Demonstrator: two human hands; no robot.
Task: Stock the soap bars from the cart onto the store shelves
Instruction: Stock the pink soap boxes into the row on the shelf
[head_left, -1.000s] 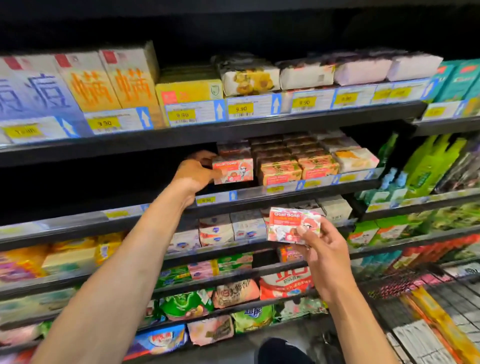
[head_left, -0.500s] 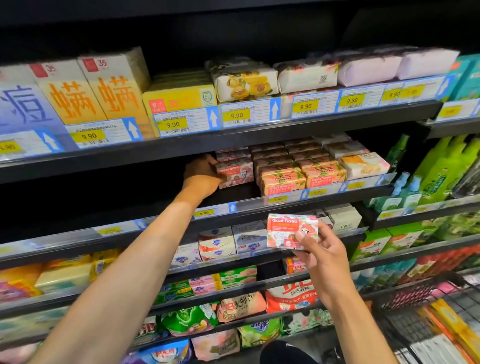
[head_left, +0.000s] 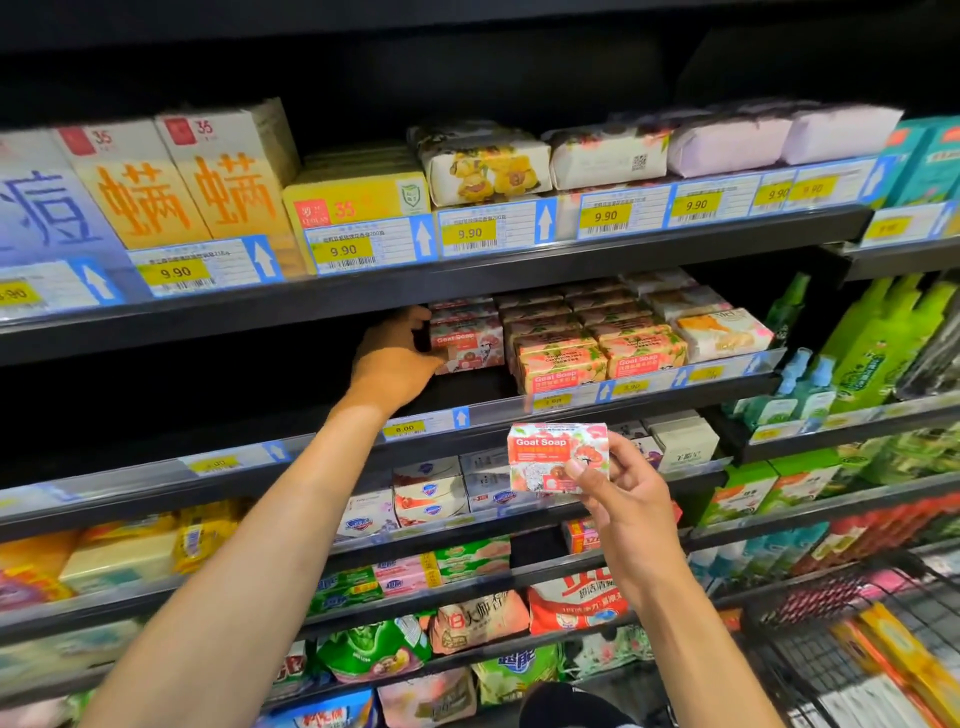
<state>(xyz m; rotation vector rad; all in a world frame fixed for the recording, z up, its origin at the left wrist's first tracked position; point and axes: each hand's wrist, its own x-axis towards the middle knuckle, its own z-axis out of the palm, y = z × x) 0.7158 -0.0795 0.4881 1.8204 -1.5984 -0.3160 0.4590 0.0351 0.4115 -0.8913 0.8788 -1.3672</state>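
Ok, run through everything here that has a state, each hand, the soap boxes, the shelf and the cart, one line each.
Left hand: reached into the second shelf, fingers on a shelved Goat Soap box.
Shelved Goat Soap box: on the shelf, at the left end of the row.
Right hand: closed on a box, in front of the shelves.
Held Goat Soap box: upright, label facing the camera, not shelved.
Second shelf: bare left of the row.
Cart: holds packages.

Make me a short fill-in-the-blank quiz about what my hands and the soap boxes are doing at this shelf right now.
1. The box in the right hand has "Goat ____" printed on it.
2. The left hand touches a stack of Goat Soap boxes on the ____ shelf from the top.
3. The yellow price tag just below the left wrist reads ____.
4. The held Goat Soap box is gripped by the ____ hand.

Missing words: Soap; second; 8.00; right
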